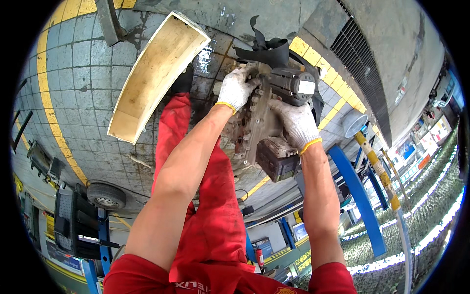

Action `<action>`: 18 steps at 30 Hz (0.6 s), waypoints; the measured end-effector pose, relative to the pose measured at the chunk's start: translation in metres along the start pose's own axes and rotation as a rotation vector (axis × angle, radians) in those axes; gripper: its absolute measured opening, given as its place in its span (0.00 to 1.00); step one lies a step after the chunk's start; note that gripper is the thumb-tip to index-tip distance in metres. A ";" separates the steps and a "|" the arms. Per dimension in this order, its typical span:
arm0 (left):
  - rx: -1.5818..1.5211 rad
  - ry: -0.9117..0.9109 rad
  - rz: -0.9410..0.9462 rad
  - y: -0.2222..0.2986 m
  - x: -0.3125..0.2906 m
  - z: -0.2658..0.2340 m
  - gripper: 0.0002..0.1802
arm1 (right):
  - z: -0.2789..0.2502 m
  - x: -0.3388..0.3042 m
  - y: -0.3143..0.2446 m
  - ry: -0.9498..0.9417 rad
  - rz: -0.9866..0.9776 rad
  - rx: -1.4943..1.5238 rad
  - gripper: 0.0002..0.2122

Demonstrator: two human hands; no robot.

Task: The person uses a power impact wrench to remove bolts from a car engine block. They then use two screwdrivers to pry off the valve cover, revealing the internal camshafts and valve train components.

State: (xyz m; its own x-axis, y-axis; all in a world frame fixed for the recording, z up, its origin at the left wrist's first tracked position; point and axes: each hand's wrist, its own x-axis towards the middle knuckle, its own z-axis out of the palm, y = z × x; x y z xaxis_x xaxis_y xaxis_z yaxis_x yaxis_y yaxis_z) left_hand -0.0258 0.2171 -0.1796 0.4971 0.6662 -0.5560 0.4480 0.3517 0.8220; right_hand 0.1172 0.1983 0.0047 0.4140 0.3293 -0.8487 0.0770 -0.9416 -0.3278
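A greasy metal engine (259, 125) stands on the tiled floor in front of me. White knit gloves with yellow cuffs cover both my hands. My left hand (238, 88) is closed on the engine's far left edge, its fingers curled over the metal. On the other side, my right hand (296, 122) grips the engine just below a black cylindrical unit (293, 85) with a white label; some of its fingertips are hidden. A dark boxy part (278, 158) sits at the engine's near end. Black straps (268, 49) lie loosely at its far end.
Left of the engine lies a long, pale wooden tray (152, 78). A metal post (110, 24) stands beyond it. On the right are a floor grate (364, 68), a blue beam (357, 196) and a yellow-and-white pole (379, 169). A tyre (106, 195) rests at lower left.
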 end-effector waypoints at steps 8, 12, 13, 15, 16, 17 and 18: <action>0.125 0.009 0.082 0.007 0.004 0.001 0.22 | -0.005 -0.007 -0.018 -0.018 0.193 0.079 0.09; 0.249 0.050 0.152 0.013 0.009 0.003 0.23 | -0.008 -0.011 -0.016 -0.036 0.160 0.170 0.12; 0.255 0.051 0.143 0.015 0.009 0.004 0.23 | -0.006 -0.013 -0.014 -0.036 0.146 0.227 0.12; 0.289 0.044 0.138 0.017 0.010 0.005 0.23 | -0.006 -0.018 -0.015 -0.061 0.128 0.313 0.12; 0.314 0.033 0.143 0.018 0.010 0.004 0.23 | -0.007 -0.018 -0.012 -0.070 0.117 0.329 0.12; 0.340 0.020 0.149 0.019 0.009 0.003 0.24 | -0.008 -0.019 -0.007 -0.078 0.106 0.346 0.12; 0.344 0.028 0.199 0.020 0.008 0.003 0.24 | -0.007 -0.021 0.001 -0.052 0.108 0.399 0.11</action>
State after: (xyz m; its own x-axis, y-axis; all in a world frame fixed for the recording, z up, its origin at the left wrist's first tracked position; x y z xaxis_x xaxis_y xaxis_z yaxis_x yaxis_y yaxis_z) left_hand -0.0106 0.2276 -0.1683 0.5810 0.7184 -0.3826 0.5701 -0.0237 0.8213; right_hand 0.1146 0.1898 0.0252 0.3535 0.2430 -0.9033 -0.3260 -0.8731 -0.3625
